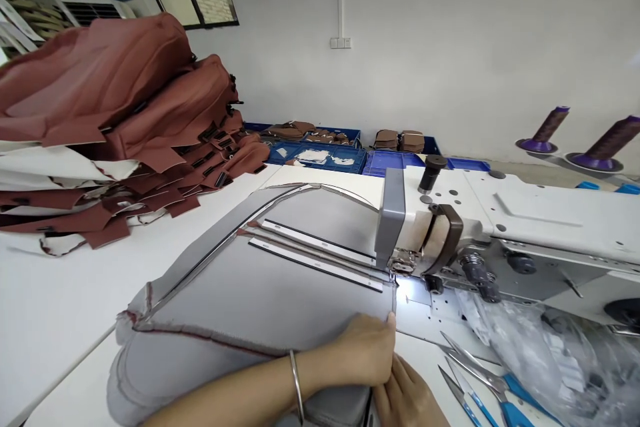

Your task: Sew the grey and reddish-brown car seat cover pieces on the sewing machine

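A grey fabric panel (260,293) with plastic strips and reddish stitching lies on the white table, its right edge at the sewing machine's (500,227) needle area. My left hand (363,350), a bangle on its wrist, lies on the panel's near right corner with fingers curled over the edge, pinching it. My right hand (407,397) sits just below and to the right, fingers closed against the same edge, partly cut off by the frame.
A tall stack of reddish-brown cover pieces (115,127) fills the table's left. Blue-handled scissors and snips (485,387) lie right of my hands beside a clear plastic bag (550,353). Two purple thread cones (575,140) and blue bins (320,157) stand behind.
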Demonstrator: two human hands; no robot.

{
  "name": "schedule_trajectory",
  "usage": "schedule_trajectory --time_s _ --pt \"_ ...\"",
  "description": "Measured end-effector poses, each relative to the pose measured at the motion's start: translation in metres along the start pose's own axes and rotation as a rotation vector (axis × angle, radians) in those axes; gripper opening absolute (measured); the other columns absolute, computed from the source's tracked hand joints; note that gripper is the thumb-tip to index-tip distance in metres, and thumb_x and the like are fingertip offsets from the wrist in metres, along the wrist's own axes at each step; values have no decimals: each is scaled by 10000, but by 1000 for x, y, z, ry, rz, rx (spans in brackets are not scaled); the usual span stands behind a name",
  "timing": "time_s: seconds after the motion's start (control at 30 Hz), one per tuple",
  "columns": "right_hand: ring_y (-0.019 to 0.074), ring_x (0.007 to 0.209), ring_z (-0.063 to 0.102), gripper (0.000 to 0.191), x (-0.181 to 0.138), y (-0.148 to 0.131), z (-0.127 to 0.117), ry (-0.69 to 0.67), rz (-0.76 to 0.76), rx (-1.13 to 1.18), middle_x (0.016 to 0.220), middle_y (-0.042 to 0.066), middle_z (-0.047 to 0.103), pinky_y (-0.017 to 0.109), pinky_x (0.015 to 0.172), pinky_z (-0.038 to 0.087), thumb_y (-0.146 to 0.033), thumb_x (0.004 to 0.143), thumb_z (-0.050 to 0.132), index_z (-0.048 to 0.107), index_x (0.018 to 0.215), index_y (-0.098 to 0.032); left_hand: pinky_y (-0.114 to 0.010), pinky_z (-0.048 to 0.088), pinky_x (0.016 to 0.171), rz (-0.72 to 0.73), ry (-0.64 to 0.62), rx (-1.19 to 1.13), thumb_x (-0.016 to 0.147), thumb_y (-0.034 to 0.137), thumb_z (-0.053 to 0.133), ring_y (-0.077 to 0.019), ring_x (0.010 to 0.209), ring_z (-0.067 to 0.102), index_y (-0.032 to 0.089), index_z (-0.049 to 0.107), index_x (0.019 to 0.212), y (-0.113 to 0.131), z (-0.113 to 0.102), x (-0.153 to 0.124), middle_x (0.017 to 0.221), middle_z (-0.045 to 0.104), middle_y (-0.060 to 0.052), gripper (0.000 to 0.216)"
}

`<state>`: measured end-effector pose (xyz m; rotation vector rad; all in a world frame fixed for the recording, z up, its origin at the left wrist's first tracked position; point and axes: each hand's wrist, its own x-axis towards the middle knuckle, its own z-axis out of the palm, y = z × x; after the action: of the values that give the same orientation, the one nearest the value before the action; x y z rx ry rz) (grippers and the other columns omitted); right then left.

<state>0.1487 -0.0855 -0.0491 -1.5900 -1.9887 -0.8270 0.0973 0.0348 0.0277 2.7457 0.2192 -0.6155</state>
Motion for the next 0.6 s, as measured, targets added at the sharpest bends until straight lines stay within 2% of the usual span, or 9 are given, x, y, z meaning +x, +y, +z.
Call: schedule_trajectory --time_s 0.13,0.3,0.37,0.43,0.5,0.6 --pt "208 707 606 266 6 11 4 -1 43 58 755 137 626 360 684 534 -20 782 362 613 788 -106 -351 475 626 -33 9 0 729 151 450 -269 766 629 -9 291 1382 -6 -5 13 950 670 -158 691" --pt "232 832 610 316 7 23 8 -33 138 52 844 157 643 373 742 535 -17 792 361 625 960 -66 -326 417 563 -68 88 -18 705 147 492 -243 726 611 13 315 1360 -11 -10 30 882 665 -125 691" --pt "249 937 601 331 5 27 6 -45 147 65 921 177 644 390 799 527 -22 803 354 613 1007 -57 -324 393 547 -110 154 -22 733 143 481 -225 703 590 40 394 1300 -9 -4 31 860 645 -111 583" --pt "260 998 592 343 2 26 2 -68 121 88 998 187 639 400 824 521 -29 811 344 606 1029 -62 -337 386 579 -122 250 13 768 136 458 -228 759 561 82 535 1114 -5 6 25 874 606 -112 358" --pt "260 972 612 322 -3 20 -2 -62 51 65 988 169 652 375 795 531 -24 807 357 612 996 -79 -366 385 648 -113 355 76 796 141 449 -246 845 515 103 571 954 -1 18 15 894 559 -116 203" --pt "245 864 650 273 -10 5 -4 3 -31 -44 864 136 677 323 723 535 6 792 370 612 865 -99 -389 369 712 -127 427 117 820 154 454 -242 871 464 104 543 994 3 33 3 905 524 -108 202"
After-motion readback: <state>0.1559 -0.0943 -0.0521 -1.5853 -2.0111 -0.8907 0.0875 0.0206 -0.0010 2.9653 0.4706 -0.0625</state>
